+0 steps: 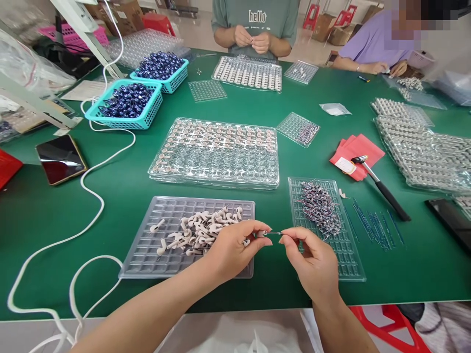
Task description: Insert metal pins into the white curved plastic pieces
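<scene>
My left hand (235, 247) pinches a small white earbud shell (262, 234) between thumb and fingertips, with another white shell (246, 242) tucked against the fingers. A thin wire (275, 233) runs from the pinched shell to my right hand (311, 262), whose thumb and forefinger are closed on its end. Under and beside my left hand, a clear compartment tray (143, 252) carries a heap of loose white earbud shells (200, 228). To the right, a second clear tray (349, 267) bears a pile of small wired parts (320, 208).
A clear blister tray (221, 169), partly filled with round parts, lies ahead. Blue baskets (149, 117) hold dark blue glossy pieces. A hammer (386, 198), red envelopes (368, 147), phone (61, 159) and white cable (99, 206) lie around. Two people (255, 24) sit opposite.
</scene>
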`<state>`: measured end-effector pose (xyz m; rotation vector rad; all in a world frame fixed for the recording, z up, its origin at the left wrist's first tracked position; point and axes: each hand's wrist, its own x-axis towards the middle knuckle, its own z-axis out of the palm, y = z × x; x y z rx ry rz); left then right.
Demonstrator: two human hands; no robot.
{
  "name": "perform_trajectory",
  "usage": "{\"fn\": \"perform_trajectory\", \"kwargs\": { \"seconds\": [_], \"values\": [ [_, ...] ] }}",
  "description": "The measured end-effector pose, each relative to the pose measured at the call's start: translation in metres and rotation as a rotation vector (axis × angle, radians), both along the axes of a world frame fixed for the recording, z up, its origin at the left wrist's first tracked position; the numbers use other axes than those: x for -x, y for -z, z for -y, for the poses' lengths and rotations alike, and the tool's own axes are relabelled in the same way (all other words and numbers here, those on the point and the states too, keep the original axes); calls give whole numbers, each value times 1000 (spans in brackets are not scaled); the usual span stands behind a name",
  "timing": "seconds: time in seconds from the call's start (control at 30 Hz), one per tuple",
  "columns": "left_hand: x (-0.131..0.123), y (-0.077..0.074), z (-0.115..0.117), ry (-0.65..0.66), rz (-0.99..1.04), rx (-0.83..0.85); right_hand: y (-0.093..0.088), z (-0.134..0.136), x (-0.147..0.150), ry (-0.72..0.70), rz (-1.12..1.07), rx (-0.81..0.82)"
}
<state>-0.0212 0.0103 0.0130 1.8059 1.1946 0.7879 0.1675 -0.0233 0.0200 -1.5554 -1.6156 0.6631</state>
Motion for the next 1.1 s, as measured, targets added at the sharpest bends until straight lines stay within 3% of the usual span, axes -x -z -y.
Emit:
{"fn": "perform_trajectory", "kwargs": {
  "seconds": [0.7,1.1],
  "values": [
    [0,2,0,11,-9,-89,6,0,-1,-38,58,-101],
    [1,16,-2,37,-61,-503,2,-3,3,-115,137,-238]
  ]
}}
